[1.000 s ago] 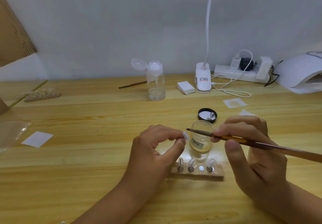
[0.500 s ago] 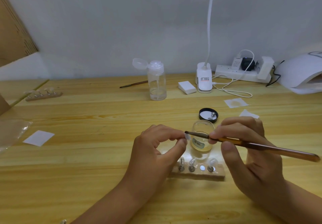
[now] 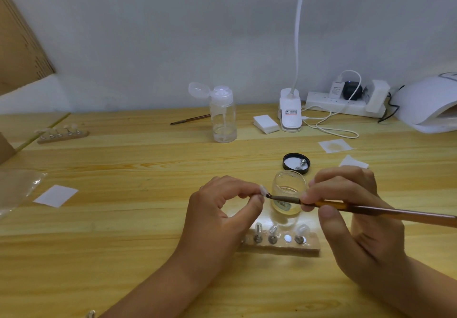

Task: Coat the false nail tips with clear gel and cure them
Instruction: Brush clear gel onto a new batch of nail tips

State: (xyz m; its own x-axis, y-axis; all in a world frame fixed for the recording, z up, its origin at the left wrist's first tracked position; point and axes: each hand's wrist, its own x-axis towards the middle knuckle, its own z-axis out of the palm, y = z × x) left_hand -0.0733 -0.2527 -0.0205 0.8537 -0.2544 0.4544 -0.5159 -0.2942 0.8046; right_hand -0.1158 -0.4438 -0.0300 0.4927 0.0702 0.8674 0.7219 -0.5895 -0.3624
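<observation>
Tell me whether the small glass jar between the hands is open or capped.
Open. The glass jar stands upright with nothing over its mouth, and a black lid lies apart behind it, inner side up.

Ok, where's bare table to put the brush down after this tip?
Widest bare patch: between the white paper square, the pump bottle and the left hand. Another lies right of the wipes, in front of the nail lamp. Crowded: gel jar, black lid and wooden holder beside the right hand.

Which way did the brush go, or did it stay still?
Yes, it moved: the brush slid lower against the glass jar, down to the nail tip.
</observation>
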